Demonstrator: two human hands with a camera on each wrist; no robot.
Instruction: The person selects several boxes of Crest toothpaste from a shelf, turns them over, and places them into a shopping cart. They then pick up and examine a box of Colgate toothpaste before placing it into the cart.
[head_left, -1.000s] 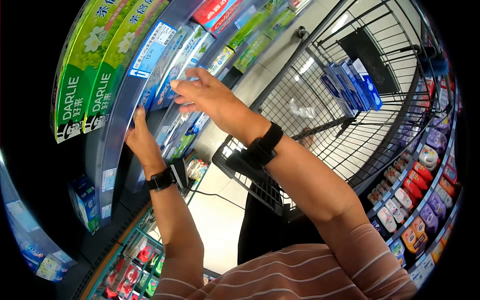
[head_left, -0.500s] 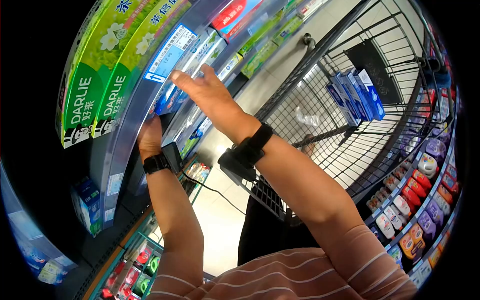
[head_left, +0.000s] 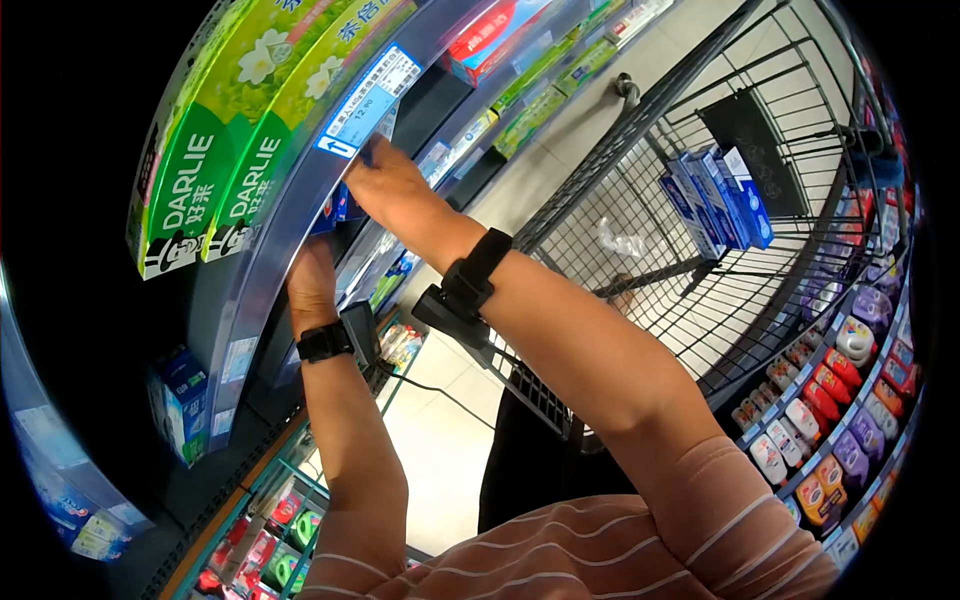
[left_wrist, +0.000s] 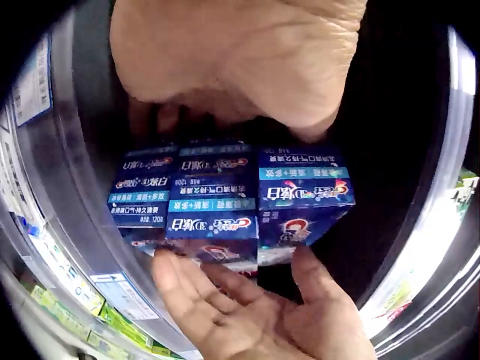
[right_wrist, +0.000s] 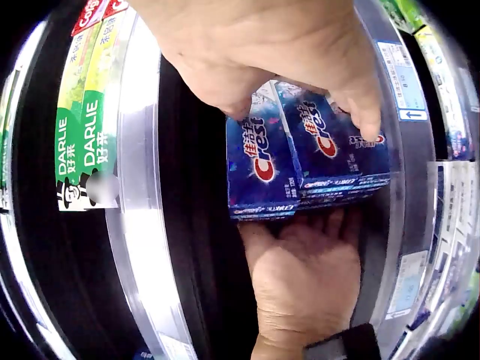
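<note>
Several dark blue Crest toothpaste boxes [right_wrist: 262, 161] stand side by side in a shelf gap. My right hand [head_left: 390, 185] reaches in from above; in the right wrist view its thumb and fingers span their printed faces and hold them. From the lower side, my left hand [head_left: 314, 275] holds the other ends. Its palm faces up in the right wrist view, with the fingers partly hidden behind the boxes. The left wrist view shows the same boxes [left_wrist: 214, 217] between both hands. In the head view the shelf edge covers most fingers, and a blue box corner [head_left: 343, 207] shows.
Green DARLIE boxes [head_left: 190, 190] stand on the shelf above the hands, behind a lip with a price tag [head_left: 368, 100]. A wire shopping cart [head_left: 640, 150] with several blue boxes [head_left: 725, 200] stands to the right. Another blue box [head_left: 180, 405] is lower left. Bottles [head_left: 800, 410] line shelves at far right.
My right hand has moved from the air beside the shelf into the gap, onto the boxes. My left hand has shifted slightly right. White boxes near the right hand no longer show; a dark gap does.
</note>
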